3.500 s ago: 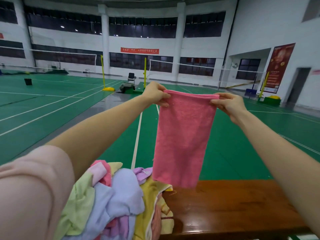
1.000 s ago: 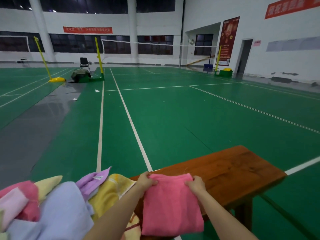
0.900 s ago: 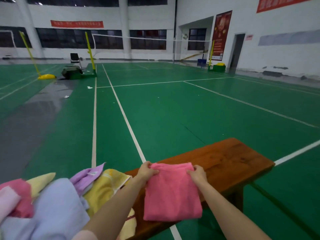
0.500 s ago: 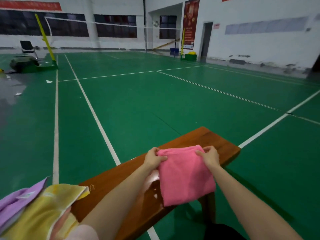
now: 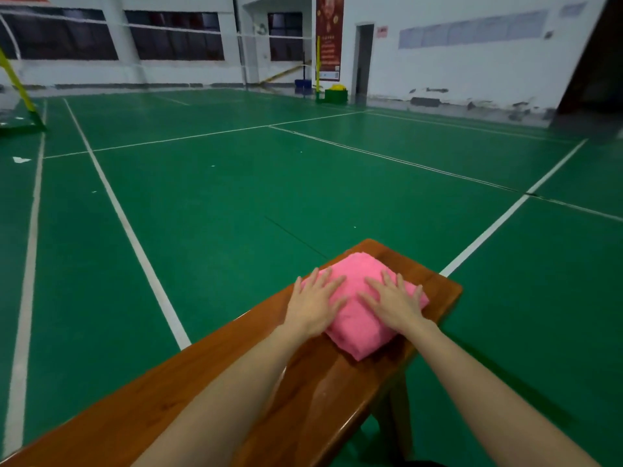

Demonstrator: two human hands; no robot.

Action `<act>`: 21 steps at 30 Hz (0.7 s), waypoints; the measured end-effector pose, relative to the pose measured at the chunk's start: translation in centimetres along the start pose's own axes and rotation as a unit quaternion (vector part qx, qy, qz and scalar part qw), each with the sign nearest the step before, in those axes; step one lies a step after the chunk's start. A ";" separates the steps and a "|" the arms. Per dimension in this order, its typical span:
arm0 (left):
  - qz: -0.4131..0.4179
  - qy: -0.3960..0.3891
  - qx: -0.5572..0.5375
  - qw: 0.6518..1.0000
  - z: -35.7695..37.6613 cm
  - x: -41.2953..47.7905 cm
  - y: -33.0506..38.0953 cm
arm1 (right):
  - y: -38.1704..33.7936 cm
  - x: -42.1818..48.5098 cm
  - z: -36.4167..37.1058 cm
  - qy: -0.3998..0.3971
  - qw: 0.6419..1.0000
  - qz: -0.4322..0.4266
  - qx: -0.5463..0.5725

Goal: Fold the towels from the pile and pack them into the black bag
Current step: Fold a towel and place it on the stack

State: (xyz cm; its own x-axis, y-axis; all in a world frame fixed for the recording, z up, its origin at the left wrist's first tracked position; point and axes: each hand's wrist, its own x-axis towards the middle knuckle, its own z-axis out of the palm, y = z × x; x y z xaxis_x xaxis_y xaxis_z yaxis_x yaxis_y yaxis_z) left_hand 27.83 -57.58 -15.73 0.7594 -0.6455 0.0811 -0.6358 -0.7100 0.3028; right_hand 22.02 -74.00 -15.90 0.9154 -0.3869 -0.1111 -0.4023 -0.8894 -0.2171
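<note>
Pink terry towel (image 5: 362,318), folded into a thick squarish pad, lies flat on the far end of the glossy brown wooden bench (image 5: 303,392), turned so that one corner points toward the person and the opposite one toward 12 o'clock. Both bare hands rest on top of it with fingers straight and spread, palms down, gripping nothing.

The left hand (image 5: 312,306) covers the towel's corner at 9 o'clock, its fingertips reaching toward the middle of the cloth while the heel of the palm hangs past the towel's edge over the wood. The right hand (image 5: 394,303) presses the side at 3 o'clock, fingers fanned toward 11 o'clock (the little finger lies close to the towel's right-hand corner). Between the two hands a strip of pink shows, and the near corner sticks out bare at 6 o'clock, below both wrists. The far corner at 12 o'clock is also uncovered and sits a little short of the bench's end.

Beyond the bench spreads the green sports-hall floor (image 5: 236,197), crossed by white court lines (image 5: 128,227). At 12 o'clock in the distance stands a white wall with a dark doorway (image 5: 364,59), and at 10 o'clock a yellow net post (image 5: 15,82) leans.
</note>
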 end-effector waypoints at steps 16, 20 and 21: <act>0.046 -0.092 0.035 0.994 3.4 3.6 3.2 | 4.8 3.0 -0.4 0.024 0.994 0.020 -0.100; 0.031 -0.115 0.069 0.991 1.2 1.5 2.7 | 2.4 1.1 -0.8 0.069 0.995 0.052 -0.053; 0.028 -0.113 0.081 0.990 0.1 0.9 2.4 | 1.2 0.4 -1.1 0.084 0.995 0.047 -0.018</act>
State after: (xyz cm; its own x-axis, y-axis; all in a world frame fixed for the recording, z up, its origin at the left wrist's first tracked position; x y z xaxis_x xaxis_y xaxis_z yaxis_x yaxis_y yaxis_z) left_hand 26.99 -59.92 -15.04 0.6842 -0.7184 -0.1260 -0.7036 -0.6956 0.1452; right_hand 21.94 -75.51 -15.15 0.8643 -0.5016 0.0357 -0.4885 -0.8543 -0.1777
